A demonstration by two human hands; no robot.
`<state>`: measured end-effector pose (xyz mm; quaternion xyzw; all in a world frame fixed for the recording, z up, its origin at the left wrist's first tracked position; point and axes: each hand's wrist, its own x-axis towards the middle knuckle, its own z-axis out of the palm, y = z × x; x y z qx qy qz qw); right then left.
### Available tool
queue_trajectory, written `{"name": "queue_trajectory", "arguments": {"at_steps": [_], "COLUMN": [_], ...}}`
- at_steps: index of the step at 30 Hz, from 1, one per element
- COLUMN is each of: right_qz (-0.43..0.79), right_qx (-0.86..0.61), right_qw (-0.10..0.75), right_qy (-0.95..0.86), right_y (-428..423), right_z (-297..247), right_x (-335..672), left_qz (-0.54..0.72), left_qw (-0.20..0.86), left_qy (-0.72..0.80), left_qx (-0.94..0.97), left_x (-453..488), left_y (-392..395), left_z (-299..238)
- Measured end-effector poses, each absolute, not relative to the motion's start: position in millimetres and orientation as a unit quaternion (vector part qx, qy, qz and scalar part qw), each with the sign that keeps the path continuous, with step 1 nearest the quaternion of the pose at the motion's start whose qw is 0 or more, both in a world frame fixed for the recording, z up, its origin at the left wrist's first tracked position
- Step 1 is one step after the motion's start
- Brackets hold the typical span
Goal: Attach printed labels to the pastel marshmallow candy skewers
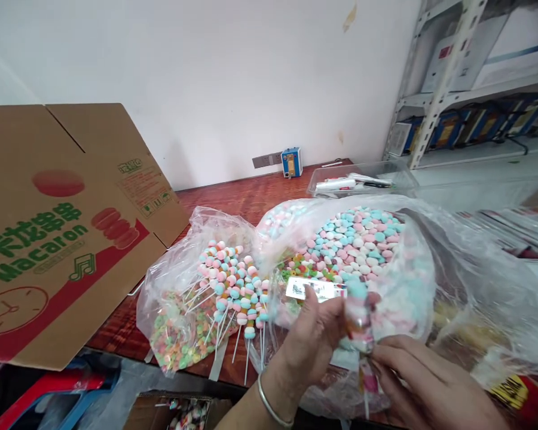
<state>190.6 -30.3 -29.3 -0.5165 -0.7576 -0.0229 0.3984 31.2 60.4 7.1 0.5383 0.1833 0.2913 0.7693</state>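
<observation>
My left hand [311, 340], with a silver bangle on the wrist, is closed round a blurred candy skewer [357, 322] of pink, white and blue marshmallow pieces. My right hand [424, 376] pinches the skewer's lower end and stick from the right. Both hands are in front of a big clear plastic bag [354, 245] full of pastel candy pieces, with a white label [316, 289] inside it. To the left lies a smaller clear bag [197, 298] with several finished skewers [235, 286] on white sticks and loose coloured candy rings.
A large brown "Macaron" cardboard box [58, 233] leans at the left on the red-brown wooden table [233, 200]. A clear plastic tray [358, 179] with tools and a small blue box [291, 162] stand by the wall. Metal shelving [452, 77] rises at the right. Another open carton [179, 412] sits below the table edge.
</observation>
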Motion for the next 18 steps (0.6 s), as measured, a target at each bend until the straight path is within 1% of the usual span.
{"name": "queue_trajectory", "arguments": {"at_steps": [2, 5, 6, 8, 12, 14, 16, 17, 18], "right_qz": [0.039, 0.058, 0.067, 0.115, 0.286, 0.377, 0.444, 0.452, 0.459], "right_qx": [-0.56, -0.613, -0.615, -0.603, -0.585, -0.571, -0.56, -0.564, -0.564], "right_qw": [0.413, 0.473, 0.488, 0.501, 0.504, 0.534, 0.573, 0.598, 0.602], "right_qy": [-0.717, -0.63, -0.616, -0.61, -0.567, -0.496, -0.401, -0.346, -0.329], "right_y": [-27, -23, -23, -23, -21, -18, -13, -9, -4], "right_z": [-31, -27, -25, -21, -31, -41, -47, -48, -46], "right_x": [189, 193, 193, 189, 173, 173, 180, 184, 188], "left_qz": [0.335, 0.362, 0.36, 0.344, 0.32, 0.293, 0.263, 0.259, 0.241], "left_qw": [0.716, 0.602, 0.589, 0.603, 0.644, 0.619, 0.569, 0.537, 0.502], "left_qy": [0.191, 0.244, 0.258, 0.259, 0.213, 0.177, 0.134, 0.125, 0.114], "left_qx": [0.582, 0.668, 0.676, 0.671, 0.661, 0.707, 0.767, 0.793, 0.823], "left_x": [27, 22, 21, 23, 26, 24, 21, 20, 19], "left_y": [63, 60, 59, 59, 64, 61, 51, 43, 36], "left_z": [3, -7, -11, -19, -19, -10, -1, 2, 4]}}
